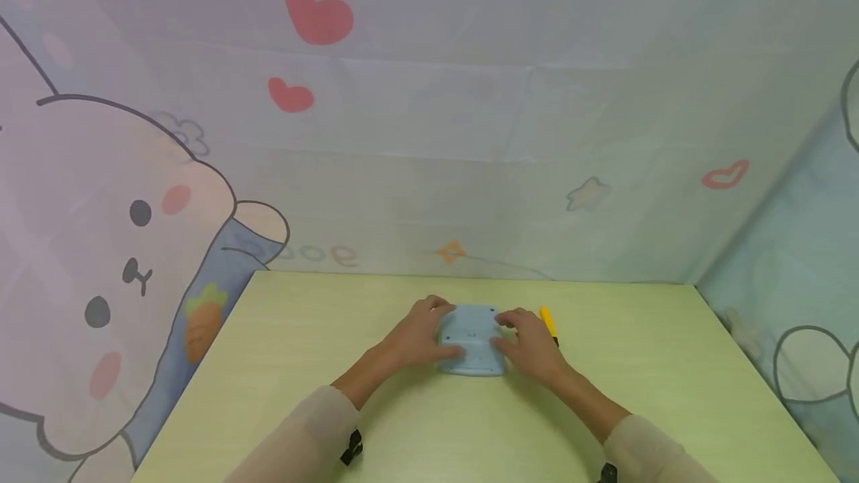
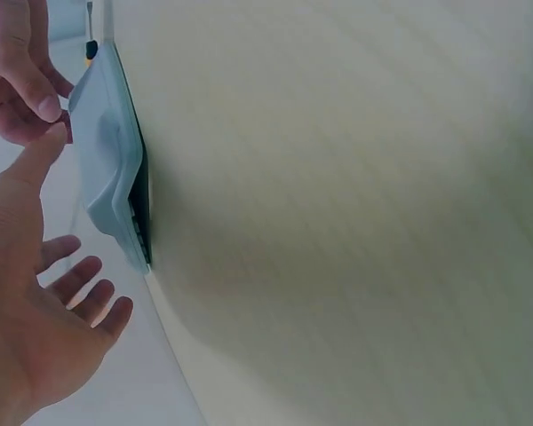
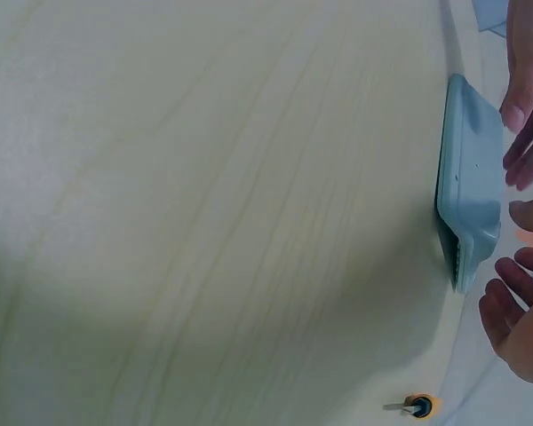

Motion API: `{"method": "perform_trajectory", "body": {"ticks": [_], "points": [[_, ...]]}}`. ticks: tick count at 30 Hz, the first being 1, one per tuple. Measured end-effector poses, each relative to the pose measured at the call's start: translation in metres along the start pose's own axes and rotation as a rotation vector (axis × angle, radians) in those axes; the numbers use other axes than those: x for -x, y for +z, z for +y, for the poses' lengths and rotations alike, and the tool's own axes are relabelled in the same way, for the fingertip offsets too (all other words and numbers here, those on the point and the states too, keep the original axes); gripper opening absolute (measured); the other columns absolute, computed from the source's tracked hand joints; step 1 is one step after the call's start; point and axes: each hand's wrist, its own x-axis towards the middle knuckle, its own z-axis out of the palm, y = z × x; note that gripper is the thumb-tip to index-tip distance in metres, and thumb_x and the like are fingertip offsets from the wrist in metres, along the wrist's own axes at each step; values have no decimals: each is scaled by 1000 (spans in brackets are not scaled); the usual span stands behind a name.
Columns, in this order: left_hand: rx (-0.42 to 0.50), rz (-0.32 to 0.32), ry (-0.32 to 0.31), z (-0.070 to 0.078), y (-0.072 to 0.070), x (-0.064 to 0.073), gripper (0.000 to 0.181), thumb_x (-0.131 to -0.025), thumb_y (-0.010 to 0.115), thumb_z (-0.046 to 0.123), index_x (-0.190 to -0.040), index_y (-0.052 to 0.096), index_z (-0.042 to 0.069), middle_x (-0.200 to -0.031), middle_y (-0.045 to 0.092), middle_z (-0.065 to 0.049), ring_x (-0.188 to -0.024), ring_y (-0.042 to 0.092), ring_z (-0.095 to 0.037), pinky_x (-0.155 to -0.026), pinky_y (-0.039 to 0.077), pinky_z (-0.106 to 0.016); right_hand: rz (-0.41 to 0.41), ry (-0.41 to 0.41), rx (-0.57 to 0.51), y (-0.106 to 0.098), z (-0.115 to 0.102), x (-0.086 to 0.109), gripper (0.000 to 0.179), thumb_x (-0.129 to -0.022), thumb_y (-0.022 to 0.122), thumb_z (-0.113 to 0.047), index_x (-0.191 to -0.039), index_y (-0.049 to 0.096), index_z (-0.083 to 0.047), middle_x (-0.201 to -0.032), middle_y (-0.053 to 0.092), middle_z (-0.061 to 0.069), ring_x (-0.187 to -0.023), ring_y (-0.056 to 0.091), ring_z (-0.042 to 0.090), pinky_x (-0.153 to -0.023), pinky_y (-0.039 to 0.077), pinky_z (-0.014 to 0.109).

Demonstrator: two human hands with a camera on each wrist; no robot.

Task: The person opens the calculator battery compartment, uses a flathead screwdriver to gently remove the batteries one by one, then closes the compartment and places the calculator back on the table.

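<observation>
A light blue plastic device that looks like a desk calculator lies back side up on the table, with small screw holes in its back. In the wrist views its dark front faces the tabletop. My left hand hovers at its left side, thumb and index finger spread over that edge. Across from it, my right hand is held at the right edge with parted, loosely bent fingers. Neither hand grips anything. Just beyond the right hand lies a screwdriver with a yellow and black handle, its metal shaft showing in the right wrist view.
The pale yellow-green table ends at the back against a printed cloth with hearts and a cartoon bear. Another cloth panel borders the right side. Dark straps show at both sleeves.
</observation>
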Motion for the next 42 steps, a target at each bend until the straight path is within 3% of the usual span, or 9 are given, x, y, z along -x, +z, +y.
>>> {"method": "perform_trajectory", "body": {"ticks": [8,15,22,29,35,42], "points": [[-86,-62,43,-7,7,-10,92,-90,76,65,-160,47,13,-167,37,-6,-152,37,-29,-114,44,-46,-37,-78,7,2,-4,-5,34,-93,81,-13,-122,74,3,-120,72,14,-116,63,36,-102,51,53],[-129,-91,69,-7,15,-14,97,-89,71,73,-163,43,18,-168,35,-5,-149,41,-27,-108,49,-44,-54,-163,13,10,-5,-9,31,-93,82,-12,-120,75,1,-120,70,13,-117,63,34,-102,51,53],[-139,-125,42,-9,19,-14,101,-89,67,77,-166,37,19,-174,26,-3,-160,24,-29,-113,45,-49,-59,-230,41,18,-4,-15,30,-91,84,-11,-117,75,0,-115,69,10,-113,63,32,-100,51,53],[-174,-106,75,-12,23,-14,99,-89,68,76,-165,40,18,-170,32,-6,-157,30,-29,-109,49,-47,-51,-286,39,24,-4,-18,27,-90,84,-11,-113,77,-1,-108,69,8,-105,61,28,-95,52,50],[-200,-100,76,-13,26,-15,97,-90,67,76,-164,41,19,-170,31,-5,-155,31,-29,-105,52,-47,-42,-291,54,29,-4,-19,24,-88,85,-11,-108,77,-2,-106,68,9,-103,61,29,-95,51,50],[-180,-116,78,-14,30,-16,99,-90,64,77,-165,39,19,-171,28,-5,-158,25,-29,-106,50,-49,-47,-209,-31,28,-5,-17,21,-87,85,-7,-105,75,-3,-105,67,9,-105,62,30,-97,50,52]]}}
